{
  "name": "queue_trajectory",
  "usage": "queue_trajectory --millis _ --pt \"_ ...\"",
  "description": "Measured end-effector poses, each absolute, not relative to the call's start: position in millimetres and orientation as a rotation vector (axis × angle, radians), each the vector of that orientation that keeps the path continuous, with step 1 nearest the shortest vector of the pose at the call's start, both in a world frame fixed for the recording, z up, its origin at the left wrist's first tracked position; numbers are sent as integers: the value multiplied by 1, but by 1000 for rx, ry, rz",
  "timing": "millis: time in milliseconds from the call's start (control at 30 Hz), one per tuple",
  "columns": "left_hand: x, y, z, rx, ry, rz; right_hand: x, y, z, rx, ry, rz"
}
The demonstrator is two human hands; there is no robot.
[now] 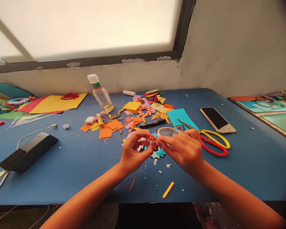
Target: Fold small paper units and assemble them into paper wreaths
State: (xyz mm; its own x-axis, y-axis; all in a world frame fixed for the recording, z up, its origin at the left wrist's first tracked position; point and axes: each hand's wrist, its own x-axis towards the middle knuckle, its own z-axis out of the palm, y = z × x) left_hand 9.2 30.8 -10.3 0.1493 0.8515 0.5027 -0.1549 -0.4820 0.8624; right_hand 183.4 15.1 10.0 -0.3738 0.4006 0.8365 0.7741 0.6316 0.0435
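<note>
Between the thumb and fingertips of my left hand (137, 147) is a small folded paper piece (152, 139), orange and whitish. My right hand (184, 148) meets it from the other side, its thumb and index finger pinched at the piece's edge. Fingers cover part of the paper. A round roll of tape (168, 131) lies just behind my right hand. Scissors (212, 140) with red and yellow handles rest beside that hand, blades over a turquoise paper sheet (181, 117). Beneath my hands is a pile of small coloured paper pieces (157, 154).
A clear bottle (101, 97), a glue bottle (100, 120), a black marker (152, 123) and orange paper squares (111, 128) occupy the table's middle. A phone (217, 120) lies at right, a black device with cables (30, 151) at left. A yellow strip (168, 190) sits near the front edge.
</note>
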Motion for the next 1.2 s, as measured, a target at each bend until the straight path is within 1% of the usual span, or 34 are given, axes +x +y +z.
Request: queue_trajectory --millis 333,467,600,733,900,1000,1100,1200 --pt "-3 37 -12 1817 572 1353 184 15 11 -927 -2011 -423" --pt "-6 39 -11 1985 554 1394 184 14 10 -960 -1993 -392" --pt "-7 38 -10 2096 531 1415 183 14 8 -977 -1984 -442" --pt "-7 37 -11 1965 610 1390 181 14 6 -984 -1969 -464" --pt "-7 38 -12 1718 719 1224 180 13 3 -964 -1990 -487" --pt "-7 40 -11 1681 751 1222 181 13 3 -944 -2021 -498" --pt "-7 40 -11 1733 769 1238 182 12 2 -930 -2044 -446" --pt "-8 41 -13 1756 804 1264 181 12 1 -932 -2055 -326"
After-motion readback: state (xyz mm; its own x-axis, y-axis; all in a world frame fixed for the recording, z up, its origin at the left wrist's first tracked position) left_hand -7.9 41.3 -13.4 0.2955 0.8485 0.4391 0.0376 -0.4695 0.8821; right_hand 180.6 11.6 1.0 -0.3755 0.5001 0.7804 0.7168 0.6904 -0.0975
